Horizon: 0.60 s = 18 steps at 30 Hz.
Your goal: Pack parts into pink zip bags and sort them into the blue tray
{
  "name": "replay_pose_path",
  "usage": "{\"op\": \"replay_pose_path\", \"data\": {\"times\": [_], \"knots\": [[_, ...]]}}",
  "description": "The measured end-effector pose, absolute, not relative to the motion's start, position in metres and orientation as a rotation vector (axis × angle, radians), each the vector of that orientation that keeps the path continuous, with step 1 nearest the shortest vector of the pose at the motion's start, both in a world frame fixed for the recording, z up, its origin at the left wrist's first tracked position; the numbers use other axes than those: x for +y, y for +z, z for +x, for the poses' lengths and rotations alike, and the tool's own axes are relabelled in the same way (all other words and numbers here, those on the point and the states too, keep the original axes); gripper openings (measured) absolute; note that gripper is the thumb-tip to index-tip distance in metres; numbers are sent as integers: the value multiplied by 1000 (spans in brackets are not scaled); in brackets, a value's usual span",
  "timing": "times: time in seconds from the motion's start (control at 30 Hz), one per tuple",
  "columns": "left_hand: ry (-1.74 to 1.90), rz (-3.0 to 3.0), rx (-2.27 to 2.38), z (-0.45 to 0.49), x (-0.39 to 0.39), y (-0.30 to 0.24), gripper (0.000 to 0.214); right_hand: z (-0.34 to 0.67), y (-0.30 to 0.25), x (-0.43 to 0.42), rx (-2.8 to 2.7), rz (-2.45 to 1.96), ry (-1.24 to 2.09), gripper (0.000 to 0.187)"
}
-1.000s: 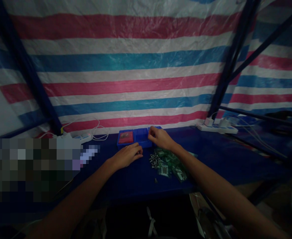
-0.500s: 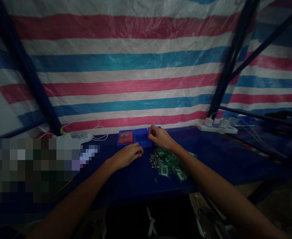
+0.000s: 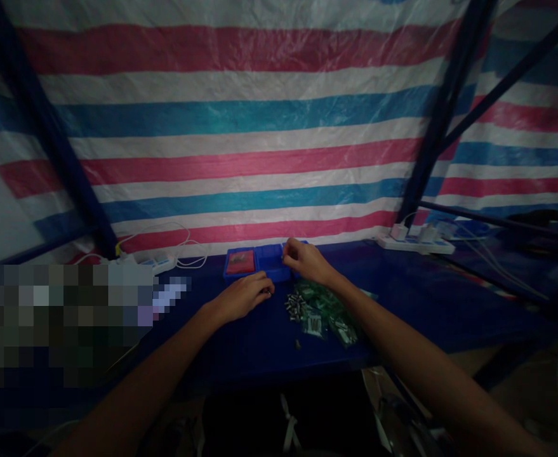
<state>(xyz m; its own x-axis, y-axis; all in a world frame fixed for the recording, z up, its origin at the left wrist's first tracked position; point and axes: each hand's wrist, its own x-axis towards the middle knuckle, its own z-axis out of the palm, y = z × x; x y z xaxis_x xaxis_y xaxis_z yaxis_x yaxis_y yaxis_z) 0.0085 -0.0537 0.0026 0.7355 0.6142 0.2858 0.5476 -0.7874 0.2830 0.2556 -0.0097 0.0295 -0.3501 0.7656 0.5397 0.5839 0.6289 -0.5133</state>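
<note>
My right hand (image 3: 306, 260) is above the right end of a row of small blue bins (image 3: 272, 252). Its thumb and fingertips are pinched together at the bins, with a tiny dark piece that I cannot identify at the tips. My left hand (image 3: 245, 295) rests low over the table in front of the bins, fingers curled; something small shows at its fingertips, too small to name. Between my arms lies a loose pile of small metal pieces, like screws (image 3: 294, 307). Beside it are several clear greenish plastic bags (image 3: 333, 311), partly behind my right forearm.
The left bin holds a red item (image 3: 241, 262). One small piece (image 3: 298, 344) lies alone near the front edge of the blue table (image 3: 240, 355). Power strips with cables stand at back left (image 3: 157, 263) and back right (image 3: 414, 243). Blue metal posts flank a striped sheet.
My right hand's fingertips have shifted slightly at the bin, and a small dark piece now shows at them. My left hand has hardly moved.
</note>
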Motion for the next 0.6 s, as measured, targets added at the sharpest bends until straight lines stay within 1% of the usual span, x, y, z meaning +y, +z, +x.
{"op": "replay_pose_path", "data": {"times": [0.43, 0.6], "knots": [[540, 2758, 948, 8, -52, 2, 13, 256, 28, -9, -2078, -1009, 270, 6], [535, 2745, 964, 8, -52, 3, 12, 255, 30, -10, -2063, -1008, 287, 11]]}}
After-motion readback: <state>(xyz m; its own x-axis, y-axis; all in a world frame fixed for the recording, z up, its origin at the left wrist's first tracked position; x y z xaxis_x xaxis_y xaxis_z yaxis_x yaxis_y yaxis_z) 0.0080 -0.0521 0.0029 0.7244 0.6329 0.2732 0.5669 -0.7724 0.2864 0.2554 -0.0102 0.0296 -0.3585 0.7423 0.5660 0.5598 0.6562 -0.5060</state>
